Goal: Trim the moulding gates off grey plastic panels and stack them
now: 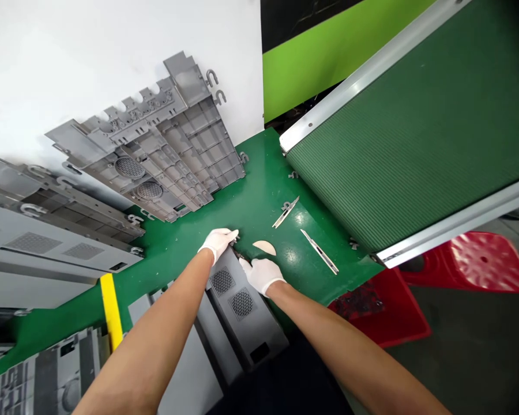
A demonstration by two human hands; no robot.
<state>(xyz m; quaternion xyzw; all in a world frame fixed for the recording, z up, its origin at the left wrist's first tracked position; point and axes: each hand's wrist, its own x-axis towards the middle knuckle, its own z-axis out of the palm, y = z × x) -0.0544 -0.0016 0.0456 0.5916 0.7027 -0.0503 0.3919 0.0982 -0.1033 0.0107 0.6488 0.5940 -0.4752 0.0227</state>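
A grey plastic panel (259,323) with two round speaker-like grilles lies at the bottom centre, close to my body. My left hand (218,242), in a white glove, is closed at the panel's far corner, with a small grey piece at its fingertips. My right hand (262,274), also gloved, is closed at the same end; a small dark item shows by its fingertips, too small to name. Just beyond the hands lies a pale half-round piece (264,248). Two slim knife-like tools, one (320,252) nearer and one (285,212) farther, rest on the green table (177,236).
A large grey moulded panel (168,138) leans on the white wall, with more panels (56,236) at left. The green conveyor (415,127) slopes at right above a red bin (393,317) and red stool (488,262). Yellow tape (111,308) crosses the table's left part.
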